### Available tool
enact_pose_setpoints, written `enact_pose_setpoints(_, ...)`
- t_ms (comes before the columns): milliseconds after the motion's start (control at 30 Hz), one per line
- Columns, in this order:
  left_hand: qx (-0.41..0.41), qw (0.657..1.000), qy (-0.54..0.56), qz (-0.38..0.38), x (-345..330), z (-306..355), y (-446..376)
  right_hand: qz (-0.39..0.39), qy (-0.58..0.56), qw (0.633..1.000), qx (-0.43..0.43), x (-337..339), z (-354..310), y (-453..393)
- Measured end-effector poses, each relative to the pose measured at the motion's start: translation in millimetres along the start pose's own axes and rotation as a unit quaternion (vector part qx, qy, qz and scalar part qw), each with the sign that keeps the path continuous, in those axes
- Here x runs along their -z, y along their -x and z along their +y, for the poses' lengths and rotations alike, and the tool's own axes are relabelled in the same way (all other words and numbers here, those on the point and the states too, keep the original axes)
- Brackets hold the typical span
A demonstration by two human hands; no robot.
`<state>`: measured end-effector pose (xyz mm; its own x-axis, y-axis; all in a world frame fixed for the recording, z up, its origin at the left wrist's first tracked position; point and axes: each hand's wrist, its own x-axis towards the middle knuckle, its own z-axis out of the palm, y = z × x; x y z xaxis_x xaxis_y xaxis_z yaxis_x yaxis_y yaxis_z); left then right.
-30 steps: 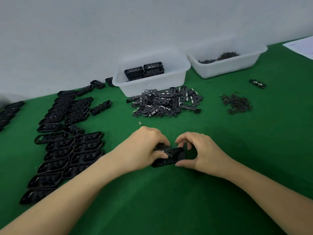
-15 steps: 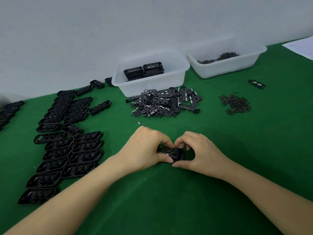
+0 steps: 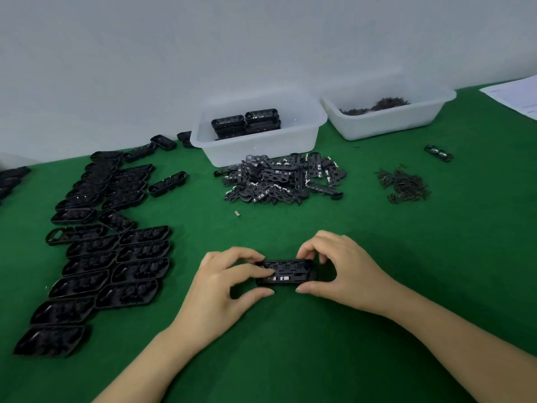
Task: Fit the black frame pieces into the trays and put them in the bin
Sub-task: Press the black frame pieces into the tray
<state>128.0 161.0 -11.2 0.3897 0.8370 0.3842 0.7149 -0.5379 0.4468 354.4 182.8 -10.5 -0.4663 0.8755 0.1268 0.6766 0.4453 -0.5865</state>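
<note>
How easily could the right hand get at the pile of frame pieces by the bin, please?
Probably easily: only bare green cloth lies between the right hand and the pile, though it now grips the tray.

No legible text, label, brand, number or sign anywhere. Faint grey printed lines on the white sheet of paper (image 3: 517, 96) at the upper right edge of the frame, too small and blurred to make out. No markings to read on the black tray (image 3: 286, 272) at lower centre, on the white bin (image 3: 258, 148) at upper centre, or on the second white bin (image 3: 389, 123) to its right. Small pale patches on the pile of frame pieces (image 3: 280, 178) at centre, bare of any lettering.
</note>
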Motion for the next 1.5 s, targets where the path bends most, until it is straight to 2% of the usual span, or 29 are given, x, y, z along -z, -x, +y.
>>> enact_pose_setpoints(200,-0.022,0.997,0.063,-0.033,-3.6,-3.6,-3.5,0.003,0.018,1.000,-0.001,-1.5,-0.4,1.1)
enact_pose_setpoints(300,-0.038,0.995,0.087,-0.037,-4.6,-8.4,-5.5,-0.007,-0.036,0.999,0.001,2.6,-0.4,1.9)
enact_pose_setpoints(333,-0.043,0.994,0.090,-0.035,-5.1,-9.3,-5.6,0.003,-0.067,0.998,-0.005,7.7,1.8,1.1)
enact_pose_setpoints(400,-0.050,0.994,0.094,-0.029,-5.9,-10.0,-5.6,0.085,-0.082,0.993,-0.027,24.1,13.1,-2.6)
enact_pose_setpoints(467,-0.055,0.994,0.095,-0.024,-6.6,-10.3,-5.6,0.196,0.004,0.979,-0.059,48.4,34.0,-6.4)
enact_pose_setpoints(533,-0.061,0.993,0.097,-0.018,-7.7,-11.1,-5.8,0.242,0.138,0.953,-0.121,73.5,56.9,-6.5)
enact_pose_setpoints(633,-0.061,0.993,0.098,-0.008,-9.4,-12.8,-6.3,0.223,0.226,0.930,-0.186,97.4,84.3,1.6)
enact_pose_setpoints(800,-0.064,0.993,0.098,-0.005,-10.5,-15.5,-6.3,0.169,0.275,0.932,-0.164,97.5,99.7,8.7)
enact_pose_setpoints(1033,-0.063,0.993,0.102,-0.009,-9.6,-13.9,-6.4,0.193,0.339,0.915,-0.099,92.1,105.9,4.7)
enact_pose_setpoints(1100,-0.062,0.993,0.100,-0.009,-9.3,-13.1,-6.7,0.231,0.300,0.920,-0.104,93.3,106.8,5.0)
enact_pose_setpoints(1167,-0.066,0.995,0.078,-0.007,-9.0,-12.4,-6.2,0.290,0.202,0.925,-0.137,96.2,102.6,4.6)
enact_pose_setpoints(1267,-0.066,0.997,0.039,0.019,-5.6,-8.3,-7.5,0.360,-0.080,0.908,-0.200,100.2,80.6,0.8)
enact_pose_setpoints(1300,-0.059,0.996,0.044,0.041,-4.1,-4.4,-9.4,0.354,-0.187,0.893,-0.205,98.7,68.1,-0.7)
enact_pose_setpoints(1367,-0.049,0.992,0.059,0.099,-1.9,8.5,-17.0,0.290,-0.329,0.879,-0.189,89.6,38.4,-2.7)
enact_pose_setpoints(1500,-0.009,0.972,0.125,0.196,-0.4,42.3,-37.4,0.142,-0.433,0.878,-0.148,50.2,-19.3,-8.5)
